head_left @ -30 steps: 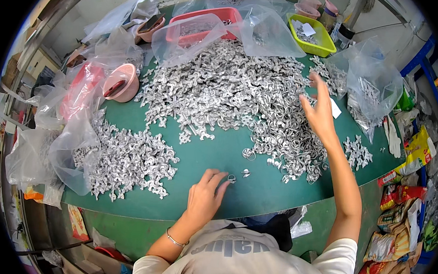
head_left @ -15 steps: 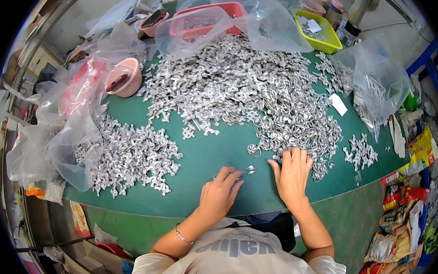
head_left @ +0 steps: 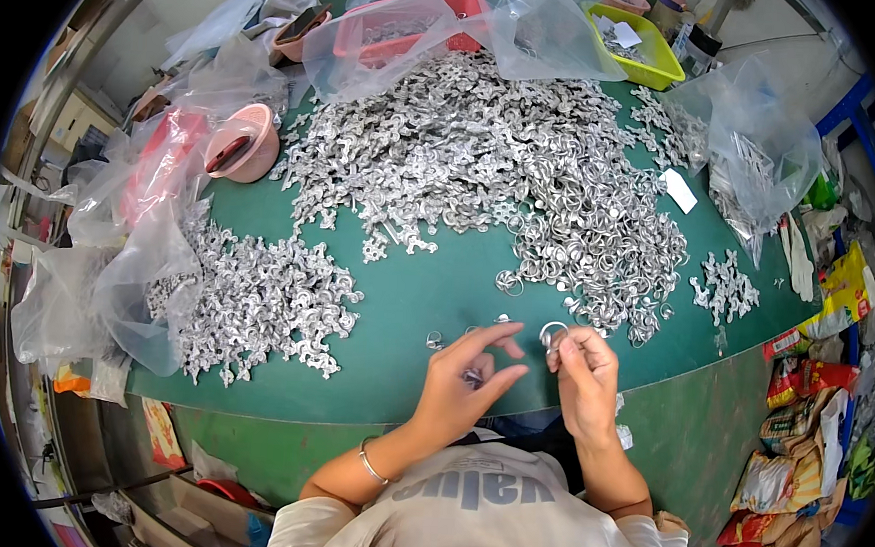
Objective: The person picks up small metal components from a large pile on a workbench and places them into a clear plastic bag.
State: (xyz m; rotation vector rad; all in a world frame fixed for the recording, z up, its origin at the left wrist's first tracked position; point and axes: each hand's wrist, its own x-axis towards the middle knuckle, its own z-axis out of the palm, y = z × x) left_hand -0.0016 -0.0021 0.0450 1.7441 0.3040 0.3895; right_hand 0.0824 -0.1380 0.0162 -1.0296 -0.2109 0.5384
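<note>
A shiny silver metal ring (head_left: pixel 551 333) is pinched between the thumb and fingers of my right hand (head_left: pixel 585 383), above the near part of the green table (head_left: pixel 395 311). Facing it is my left hand (head_left: pixel 459 383), thumb and forefinger apart. Its other fingers curl round a small silver metal piece (head_left: pixel 472 377), mostly hidden in the palm. Beyond my right hand lies a heap of silver rings (head_left: pixel 599 248). Past the left fingertips, a small loose silver piece (head_left: pixel 434 341) rests on the table.
A large pile of silver castings (head_left: pixel 436 138) merges with the rings, and another casting pile (head_left: pixel 265 303) lies left. Around them are a pink cup (head_left: pixel 254 157), red basket (head_left: pixel 464 9), yellow-green basket (head_left: pixel 661 62), clear plastic bags (head_left: pixel 146 286) and a white card (head_left: pixel 679 191).
My right hand has come back from the ring heap, now with a ring. My left hand has lifted, turned and moved slightly right, its thumb and forefinger spreading. The view has shifted slightly.
</note>
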